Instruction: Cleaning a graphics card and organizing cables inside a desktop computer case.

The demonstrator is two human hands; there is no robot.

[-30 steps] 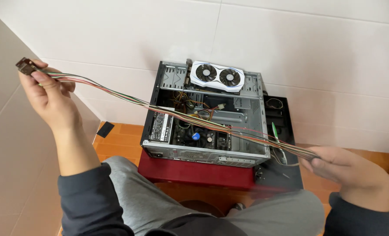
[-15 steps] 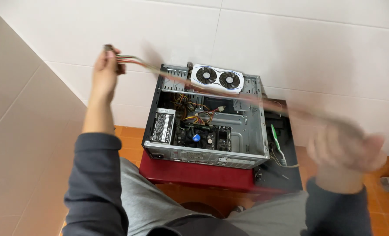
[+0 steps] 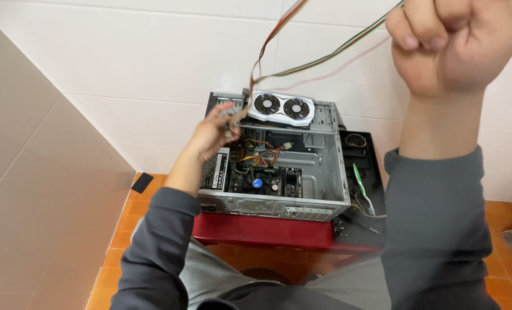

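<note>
An open computer case (image 3: 325, 195) lies on its side on a red stool (image 3: 256, 232), with a white two-fan graphics card (image 3: 283, 108) at its far edge. My left hand (image 3: 213, 135) grips one end of a bundle of coloured wires (image 3: 302, 63) just above the case's left side. The bundle rises in a loop to my right hand (image 3: 454, 43), which is raised high at the top right in a closed fist around the other end. Coloured cables and a blue-capped part (image 3: 257, 183) show inside the case.
A black side panel (image 3: 359, 166) lies right of the case with a green-handled tool (image 3: 360, 182) and loose cables on it. White tiled walls stand behind and to the left. A small black piece (image 3: 142, 182) lies on the orange floor tiles.
My left hand has come down from high on the left to the case's left edge. My right hand has risen from low right to the top of the view, folding the wire bundle.
</note>
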